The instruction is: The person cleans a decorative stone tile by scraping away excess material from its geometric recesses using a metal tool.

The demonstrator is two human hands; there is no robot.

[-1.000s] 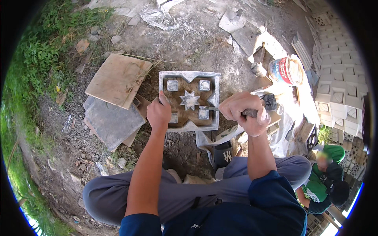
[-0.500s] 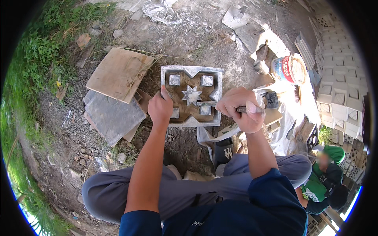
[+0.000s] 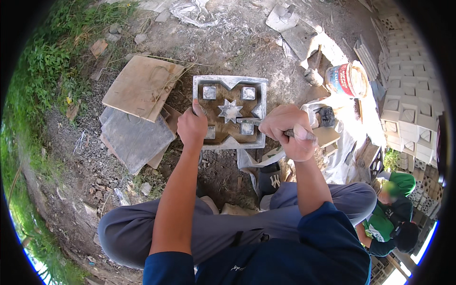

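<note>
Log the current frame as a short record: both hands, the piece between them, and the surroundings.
left hand: left hand, closed at the left edge of the square grey frame
right hand: right hand, gripping a thin-bladed tool
blade: reaches inside the frame, near its lower-right block
frame centre: pointed star
left side: brown board overlapping a grey board
right side: bucket; stacked pale blocks
other people: one person in green, lower right
</note>
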